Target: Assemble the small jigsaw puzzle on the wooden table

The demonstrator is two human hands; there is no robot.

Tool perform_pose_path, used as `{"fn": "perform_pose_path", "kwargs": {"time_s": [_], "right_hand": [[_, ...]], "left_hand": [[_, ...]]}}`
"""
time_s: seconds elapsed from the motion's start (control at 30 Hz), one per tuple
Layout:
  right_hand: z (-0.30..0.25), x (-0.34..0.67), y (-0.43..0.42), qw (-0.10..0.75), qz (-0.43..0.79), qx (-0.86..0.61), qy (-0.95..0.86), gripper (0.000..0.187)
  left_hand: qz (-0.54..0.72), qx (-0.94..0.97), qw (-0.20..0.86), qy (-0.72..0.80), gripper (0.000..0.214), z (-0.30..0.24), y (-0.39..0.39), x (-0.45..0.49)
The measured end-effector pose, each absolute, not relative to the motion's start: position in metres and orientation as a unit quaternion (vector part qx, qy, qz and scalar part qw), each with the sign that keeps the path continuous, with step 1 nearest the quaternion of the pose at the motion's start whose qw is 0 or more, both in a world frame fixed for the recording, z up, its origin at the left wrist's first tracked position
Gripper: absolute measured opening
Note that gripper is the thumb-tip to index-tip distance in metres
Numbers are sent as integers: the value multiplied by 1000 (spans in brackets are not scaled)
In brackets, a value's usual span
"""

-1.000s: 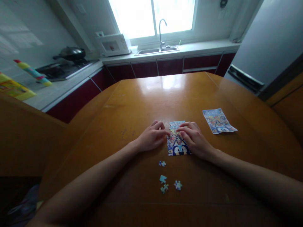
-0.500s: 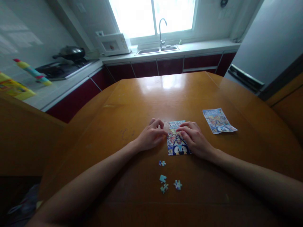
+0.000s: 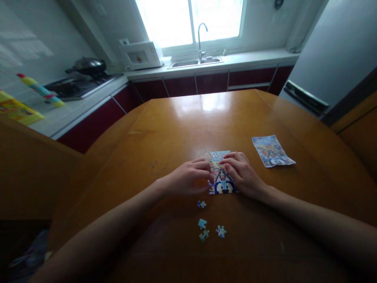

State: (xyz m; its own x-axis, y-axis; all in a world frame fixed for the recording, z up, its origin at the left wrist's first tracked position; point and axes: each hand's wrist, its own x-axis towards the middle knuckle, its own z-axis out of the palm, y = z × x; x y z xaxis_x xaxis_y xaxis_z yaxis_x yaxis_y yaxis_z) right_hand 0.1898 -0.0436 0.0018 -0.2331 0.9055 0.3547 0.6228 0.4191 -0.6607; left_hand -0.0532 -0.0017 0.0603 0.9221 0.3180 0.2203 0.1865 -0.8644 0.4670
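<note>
A nearly whole jigsaw puzzle (image 3: 224,187) lies on the wooden table, with a dark blue cartoon dog face along its near side. My right hand (image 3: 243,175) rests over its right part, fingers stretched out and lying on the pieces. At the left edge is my left hand (image 3: 190,177), slightly blurred, its fingers bent and apart from the thumb; I make out nothing in it. Nearer to me lie several loose puzzle pieces: a blue-and-white one (image 3: 202,204), a light blue one (image 3: 202,223), greenish ones (image 3: 204,235) and a pale one (image 3: 221,231).
A creased picture sheet (image 3: 272,151) with the same design lies right of the puzzle on the wooden table (image 3: 141,141). Beyond the table stand a counter with a sink (image 3: 196,63), a microwave (image 3: 140,55), a stove with a black pan (image 3: 90,67), and a fridge (image 3: 330,51).
My left hand has shifted slightly nearer to me and turned, its fingers now reaching over the puzzle's left edge. My right hand stays in place.
</note>
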Motion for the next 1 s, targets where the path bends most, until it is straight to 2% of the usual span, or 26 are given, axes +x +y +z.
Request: {"fn": "perform_pose_path", "kwargs": {"time_s": [0.1, 0.23, 0.33, 0.53, 0.67, 1.0], "right_hand": [[1, 190, -43, 365, 196, -502, -759, 31], [1, 190, -43, 371, 193, -502, -757, 30], [2, 190, -43, 373, 195, -502, -756, 31], [3, 190, -44, 373, 199, -501, -755, 31], [3, 190, -44, 375, 198, -502, -754, 29], [3, 190, -43, 379, 199, -495, -756, 28]], "left_hand": [[69, 960, 261, 76, 3, 80, -14, -50], [27, 961, 271, 47, 10, 91, -27, -49], [9, 968, 249, 28, 18, 92, -35, -49], [-31, 983, 176, 32, 16, 89, -53, -45], [-32, 986, 159, 32, 16, 85, -56, -44], [-27, 981, 191, 21, 21, 83, -50, -44]]}}
